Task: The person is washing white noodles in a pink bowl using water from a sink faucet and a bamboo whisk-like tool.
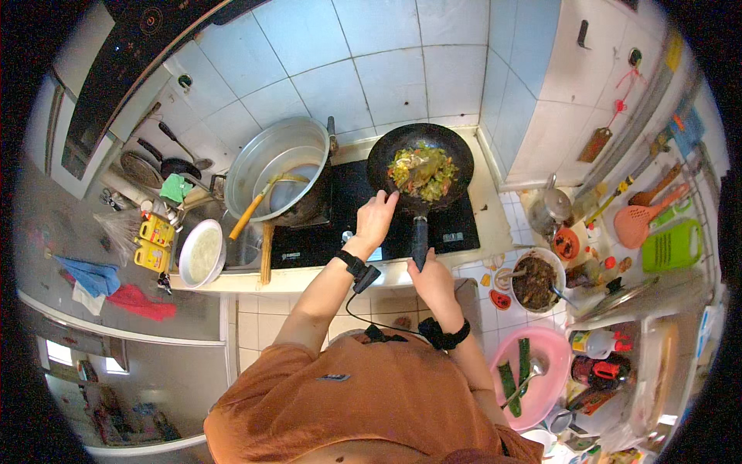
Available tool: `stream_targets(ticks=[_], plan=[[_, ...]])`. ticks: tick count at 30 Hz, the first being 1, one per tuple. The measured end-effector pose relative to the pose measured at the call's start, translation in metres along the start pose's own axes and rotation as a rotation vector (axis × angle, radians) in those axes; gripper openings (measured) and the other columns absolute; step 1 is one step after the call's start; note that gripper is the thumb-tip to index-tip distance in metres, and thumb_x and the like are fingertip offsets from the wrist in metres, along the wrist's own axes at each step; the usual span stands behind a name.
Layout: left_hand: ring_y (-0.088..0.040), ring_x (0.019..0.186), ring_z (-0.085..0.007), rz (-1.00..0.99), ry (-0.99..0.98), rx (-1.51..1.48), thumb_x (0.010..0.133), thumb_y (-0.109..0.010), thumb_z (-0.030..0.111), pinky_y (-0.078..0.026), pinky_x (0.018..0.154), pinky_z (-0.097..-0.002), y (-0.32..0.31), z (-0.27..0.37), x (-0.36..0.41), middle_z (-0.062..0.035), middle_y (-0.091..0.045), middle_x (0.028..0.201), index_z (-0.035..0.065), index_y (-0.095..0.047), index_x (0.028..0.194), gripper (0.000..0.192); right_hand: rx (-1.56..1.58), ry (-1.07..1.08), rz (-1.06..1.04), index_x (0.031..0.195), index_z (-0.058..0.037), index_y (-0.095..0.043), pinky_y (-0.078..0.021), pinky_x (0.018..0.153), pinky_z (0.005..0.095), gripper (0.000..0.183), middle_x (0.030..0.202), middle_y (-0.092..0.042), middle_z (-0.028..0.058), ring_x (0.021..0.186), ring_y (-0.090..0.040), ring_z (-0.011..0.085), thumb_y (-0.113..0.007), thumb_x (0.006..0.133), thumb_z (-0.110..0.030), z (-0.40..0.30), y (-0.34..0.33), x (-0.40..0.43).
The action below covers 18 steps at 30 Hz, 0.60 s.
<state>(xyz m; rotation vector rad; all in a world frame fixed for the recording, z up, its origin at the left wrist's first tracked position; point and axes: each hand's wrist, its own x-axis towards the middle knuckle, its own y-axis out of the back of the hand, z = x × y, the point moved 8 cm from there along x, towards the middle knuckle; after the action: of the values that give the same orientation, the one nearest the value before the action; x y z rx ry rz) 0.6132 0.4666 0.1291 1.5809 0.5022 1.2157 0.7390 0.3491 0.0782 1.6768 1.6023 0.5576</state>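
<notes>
A black wok (379, 152) sits on the right part of the black glass cooktop (353, 249). In it lies a heap of chopped green vegetables (432, 185) with reddish bits and a paler clump on top. My right hand (436, 284) is wrapped around the wok's black handle (420, 235). At the wok's near left rim is my left hand (374, 217), its fingers bunched together. Whether anything is between those fingers cannot be made out. Left of the wok stands a large metal pot (240, 174), a yellow-handled ladle (248, 217) leaning inside it.
A white bowl (220, 255) of cloudy liquid rests by the sink (240, 249). On the right counter are a bowl of dark food (536, 284), a pink basin (550, 400) holding green vegetable pieces, and several bottles. A bundle of yellowish sticks (266, 252) overhangs the front edge.
</notes>
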Motion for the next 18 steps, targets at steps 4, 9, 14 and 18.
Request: stream_targets(ticks=[4, 9, 14, 18], plan=[[-0.063, 0.076, -0.0317, -0.025, 0.083, -0.058, 0.078, -0.054, 0.0, -0.052, 0.061, -0.0411, 0.009, -0.007, 0.002, -0.0129, -0.056, 0.092, 0.0125, -0.056, 0.115, 0.039, -0.002, -0.005, -0.018, 0.13, 0.0128, -0.042, -0.0513, 0.065, 0.0454, 0.071, 0.08, -0.065, 0.0254, 0.076, -0.064, 0.04, -0.051, 0.087, -0.043, 0.004, -0.004, 0.001], [-0.062, 0.08, -0.0375, 0.029, 0.181, -0.237, 0.082, -0.058, 0.003, -0.052, 0.067, -0.044, 0.028, -0.022, 0.008, -0.0156, -0.058, 0.095, 0.0087, -0.056, 0.112, 0.031, 0.041, 0.012, 0.018, 0.127, 0.0147, -0.043, -0.0524, 0.063, 0.0475, 0.073, 0.076, -0.065, 0.0257, 0.071, -0.065, 0.0398, -0.052, 0.086, -0.045, 0.008, -0.007, 0.003], [-0.061, 0.099, -0.0356, -0.262, 0.394, -0.524, 0.081, -0.066, 0.012, -0.049, 0.084, -0.0405, -0.015, -0.044, -0.004, -0.021, -0.065, 0.102, 0.001, -0.061, 0.109, 0.03, 0.032, 0.026, 0.041, 0.128, 0.014, -0.043, -0.0524, 0.064, 0.0472, 0.072, 0.077, -0.065, 0.0264, 0.072, -0.065, 0.04, -0.052, 0.086, -0.044, 0.004, -0.004, 0.002], [-0.064, 0.094, -0.0339, -0.237, 0.425, -0.611, 0.083, -0.064, 0.014, -0.049, 0.082, -0.0394, -0.012, -0.057, -0.004, -0.0197, -0.067, 0.096, 0.0047, -0.061, 0.113, 0.032, 0.042, 0.042, 0.044, 0.129, 0.0133, -0.042, -0.0522, 0.064, 0.0471, 0.072, 0.078, -0.065, 0.0264, 0.073, -0.064, 0.0405, -0.051, 0.087, -0.044, 0.004, -0.004, 0.0]])
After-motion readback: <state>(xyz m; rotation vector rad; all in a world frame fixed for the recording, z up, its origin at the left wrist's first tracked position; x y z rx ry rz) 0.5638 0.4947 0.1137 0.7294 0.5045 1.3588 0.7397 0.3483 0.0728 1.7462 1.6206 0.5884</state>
